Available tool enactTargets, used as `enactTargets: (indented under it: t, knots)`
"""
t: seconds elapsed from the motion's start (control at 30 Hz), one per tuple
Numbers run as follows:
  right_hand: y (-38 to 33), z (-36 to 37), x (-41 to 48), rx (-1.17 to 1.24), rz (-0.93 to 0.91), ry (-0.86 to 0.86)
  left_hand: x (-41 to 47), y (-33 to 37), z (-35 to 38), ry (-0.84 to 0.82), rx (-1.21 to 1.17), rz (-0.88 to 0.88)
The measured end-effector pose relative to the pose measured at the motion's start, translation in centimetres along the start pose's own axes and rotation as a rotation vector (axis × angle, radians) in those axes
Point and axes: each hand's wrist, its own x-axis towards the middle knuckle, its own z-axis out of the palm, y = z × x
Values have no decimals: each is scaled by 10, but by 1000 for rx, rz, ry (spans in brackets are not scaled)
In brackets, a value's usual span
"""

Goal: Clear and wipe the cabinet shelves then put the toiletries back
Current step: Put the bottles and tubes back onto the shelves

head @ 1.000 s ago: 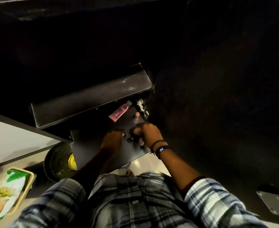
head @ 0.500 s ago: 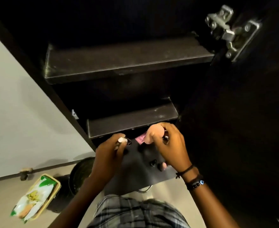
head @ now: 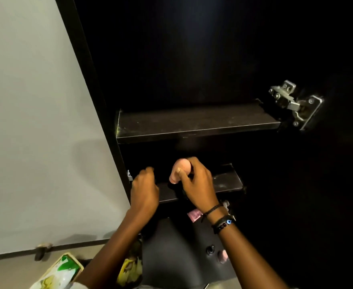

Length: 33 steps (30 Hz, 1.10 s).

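Note:
The dark cabinet has a bare upper shelf [head: 192,124] and a lower shelf [head: 227,180]. My right hand [head: 198,184] is shut on a pale pink bottle [head: 180,170], held just above the lower shelf's left half. My left hand [head: 144,190] is beside it at the shelf's left end with its fingers curled shut. The small white-tipped item it held a moment ago is hidden behind the fist. On the dark bottom surface [head: 175,247] lie a pink tube [head: 194,215], a small dark cap-like item [head: 210,249] and a small pink item [head: 223,256].
A metal door hinge [head: 296,103] sticks out at the upper shelf's right end. A white wall [head: 36,122] borders the cabinet on the left. On the floor are a green and white wipes pack [head: 61,272], a bin with yellow contents [head: 129,268] and a doorstop [head: 42,250].
Both hands rose from the bottom surface to the lower shelf. My right hand picked up the pink bottle and carried it up. The view tilted upward.

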Motion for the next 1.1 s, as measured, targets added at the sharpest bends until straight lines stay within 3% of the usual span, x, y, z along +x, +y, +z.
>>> enactTargets:
  t: [0.33,0.53,0.73,1.1]
  knots:
    - [-8,19,29,-167,187,-199,18,1,6,-136,84,-77]
    - [-2,38,37,-187,121,-278,11,-6,16,-105,85,-87]
    - [6,45,38,-197,108,-257,-9,-11,20,3,36,-23]
    - [33,41,23,-77,156,-136,-32,-22,36,21,21,161]
